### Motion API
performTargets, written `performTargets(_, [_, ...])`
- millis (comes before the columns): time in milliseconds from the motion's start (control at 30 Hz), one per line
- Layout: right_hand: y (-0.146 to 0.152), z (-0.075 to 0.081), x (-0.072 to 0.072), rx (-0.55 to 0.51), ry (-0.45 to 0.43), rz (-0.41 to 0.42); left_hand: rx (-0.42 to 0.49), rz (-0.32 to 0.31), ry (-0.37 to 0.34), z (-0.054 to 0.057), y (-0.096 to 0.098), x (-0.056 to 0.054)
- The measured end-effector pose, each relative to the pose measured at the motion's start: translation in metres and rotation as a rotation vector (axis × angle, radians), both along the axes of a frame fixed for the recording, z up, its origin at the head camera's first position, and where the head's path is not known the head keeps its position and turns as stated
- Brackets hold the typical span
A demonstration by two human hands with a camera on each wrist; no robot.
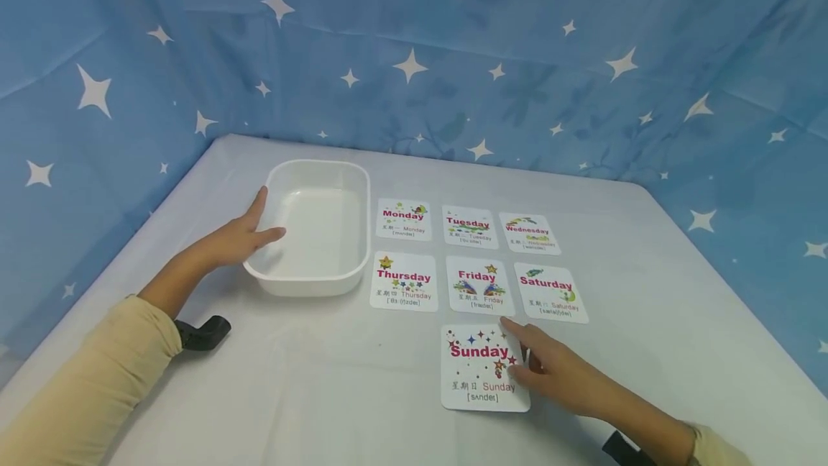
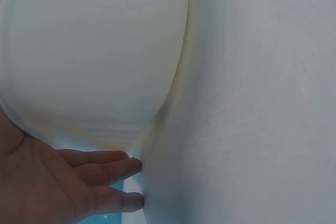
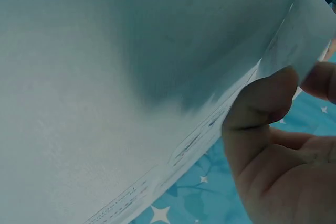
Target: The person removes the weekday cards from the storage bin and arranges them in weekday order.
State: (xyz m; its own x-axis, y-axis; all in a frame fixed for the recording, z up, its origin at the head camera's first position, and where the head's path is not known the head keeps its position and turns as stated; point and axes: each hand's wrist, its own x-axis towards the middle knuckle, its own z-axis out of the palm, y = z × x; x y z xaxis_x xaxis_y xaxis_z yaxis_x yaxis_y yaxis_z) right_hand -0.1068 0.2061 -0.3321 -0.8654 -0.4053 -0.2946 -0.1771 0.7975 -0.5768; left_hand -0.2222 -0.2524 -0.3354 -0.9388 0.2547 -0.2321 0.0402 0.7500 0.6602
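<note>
My left hand point(image 1: 236, 241) is at the left side of a white plastic basin point(image 1: 323, 286), its thumb over the rim on the inner side and its fingers outside. In the left wrist view those fingers point(image 2: 110, 170) lie nearly straight beside the basin wall. My right hand point(image 1: 550, 365) pinches the right edge of the Sunday card point(image 1: 479, 372) between thumb and fingers. In the right wrist view this card point(image 3: 302, 35) appears tilted above the table. Just beyond it lie the Friday card point(image 1: 480, 286) and the Saturday card point(image 1: 552, 293).
The Thursday card point(image 1: 404, 281) lies left of Friday. Behind, in a row, are Monday point(image 1: 404, 220), Tuesday point(image 1: 470, 227) and Wednesday point(image 1: 530, 234). A white cloth covers the table point(image 1: 323, 380). A blue star-patterned curtain point(image 1: 453, 34) hangs around the back and sides.
</note>
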Motion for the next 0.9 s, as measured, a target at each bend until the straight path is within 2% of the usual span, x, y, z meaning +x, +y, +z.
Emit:
performTargets(167, [-0.002, -0.006, 0.001, 0.177, 0.002, -0.020, -0.003, 0.003, 0.002, -0.002, -0.001, 0.002])
performTargets(267, [-0.003, -0.009, 0.000, 0.238, -0.017, -0.049, 0.003, 0.006, 0.009, -0.002, -0.001, 0.003])
performTargets(667, [-0.006, -0.014, -0.007, 0.319, -0.037, -0.072, 0.014, 0.010, 0.011, -0.007, -0.001, 0.001])
performTargets(800, [-0.006, -0.014, -0.010, 0.355, 0.007, -0.062, 0.017, 0.009, 0.012, -0.008, 0.000, 0.001])
performTargets(900, [-0.004, -0.009, -0.016, 0.351, 0.121, -0.040, 0.025, -0.001, 0.035, -0.009, -0.001, 0.000])
